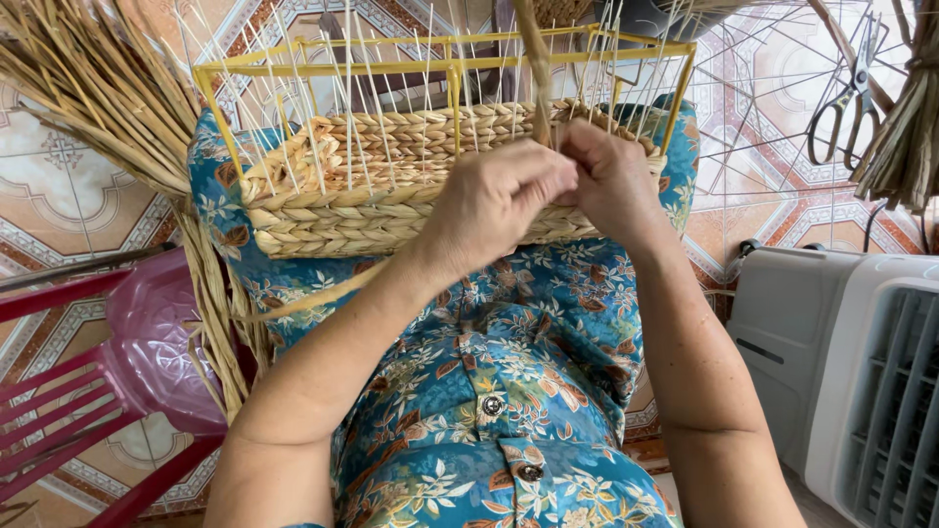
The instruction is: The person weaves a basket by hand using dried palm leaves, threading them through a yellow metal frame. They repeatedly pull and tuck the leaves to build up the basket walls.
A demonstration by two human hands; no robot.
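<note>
A half-woven basket of pale braided straw on a yellow wire frame (333, 186) rests in the person's lap, on the blue floral cloth of their clothing (509, 372). Thin white upright stakes (347, 88) rise from the woven part up through the frame's top rail. Both hands meet at the basket's near rim, right of its middle. The left hand (494, 200) is curled closed, fingers bunched together against the weave, and the right hand (611, 176) is likewise closed, pinching a flat tan straw strand (536, 68) that runs straight up from the fingers and out of the top of the view. The two hands touch each other at the knuckles.

A loose bundle of dried straw stalks (88, 88) fans out to the left of the basket, over the patterned tiled floor (59, 196). Below it stands a dark red plastic chair (147, 342), just beside the person's left arm. To the right, a pair of metal scissors (846, 98) lies on the tiles near another hanging bunch of dried straw (905, 137). A grey and white box-shaped fan unit (851, 372) sits at the lower right.
</note>
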